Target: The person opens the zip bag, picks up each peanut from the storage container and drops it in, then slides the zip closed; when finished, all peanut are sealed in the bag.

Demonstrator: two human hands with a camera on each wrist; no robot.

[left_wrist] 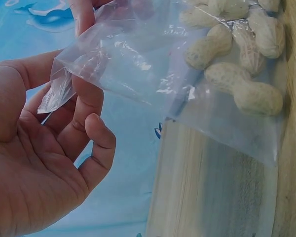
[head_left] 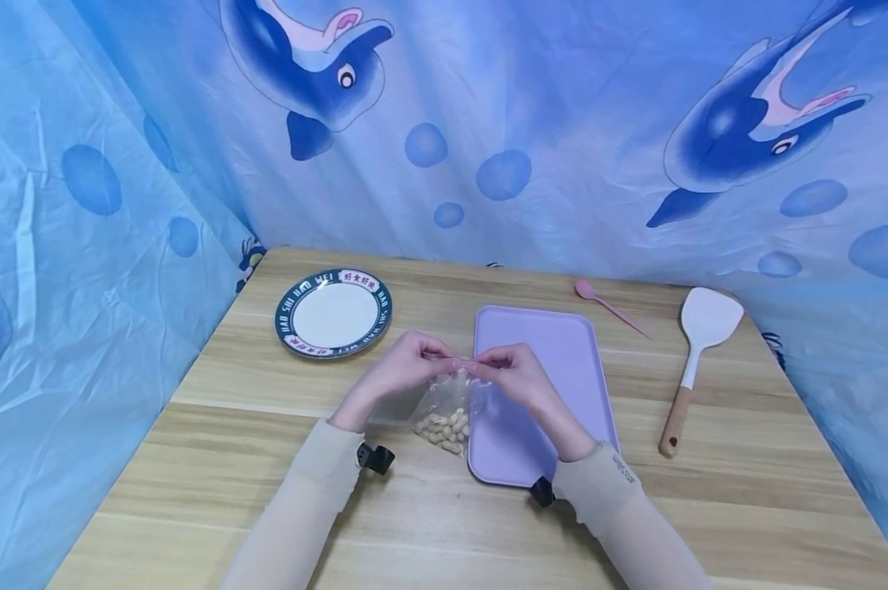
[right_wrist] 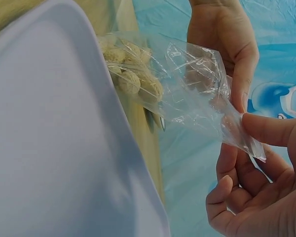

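Observation:
A clear plastic bag with several unshelled peanuts in its bottom hangs between both hands at the middle of the table. My left hand pinches the top edge of the bag between thumb and fingers. Close beside it, my right hand pinches the same edge from the other side. In the right wrist view the thumb and fingers of the right hand grip the bag's mouth, its plastic creased. The peanuts lie low in the bag, just left of the purple tray.
The tray lies partly under my right forearm. A white plate with a dark green patterned rim stands at the back left. To the right lie a small pink spoon and a white spatula with a wooden handle. A blue dolphin curtain hangs behind the table.

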